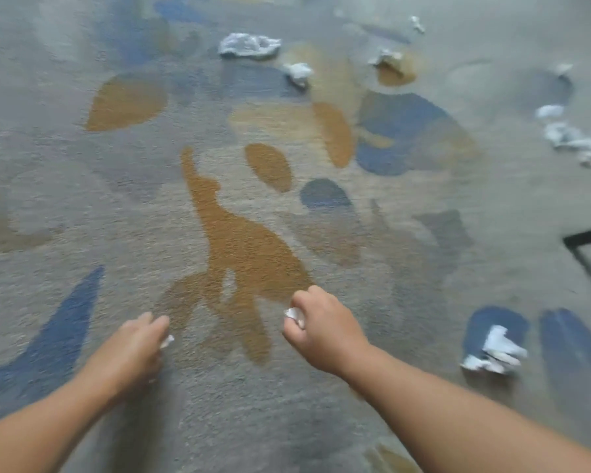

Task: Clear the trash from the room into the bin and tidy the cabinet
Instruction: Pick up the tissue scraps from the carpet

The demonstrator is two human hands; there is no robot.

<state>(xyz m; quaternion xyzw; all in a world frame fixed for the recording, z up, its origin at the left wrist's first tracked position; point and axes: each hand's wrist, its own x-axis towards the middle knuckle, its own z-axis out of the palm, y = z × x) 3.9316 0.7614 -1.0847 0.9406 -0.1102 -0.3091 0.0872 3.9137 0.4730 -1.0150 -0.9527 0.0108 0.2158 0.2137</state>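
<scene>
Both my hands reach out low over a patterned carpet. My right hand [321, 327] is closed on a small white crumpled paper scrap [294, 315] that pokes out by the thumb. My left hand [133, 349] is curled around another white paper scrap [167, 341], of which only a tip shows under the fingers. Several crumpled white papers lie on the carpet: a large wad [248, 45] at the top centre, a smaller ball [299, 73] next to it, a piece [495, 351] at the lower right, and a cluster [570, 136] at the right edge. The view is blurred.
The carpet [236, 240] is grey with orange and blue patches. A black frame corner [584, 240] of some furniture enters at the right edge. More small paper bits [386, 58] lie far off at the top right. No bin or cabinet is in view.
</scene>
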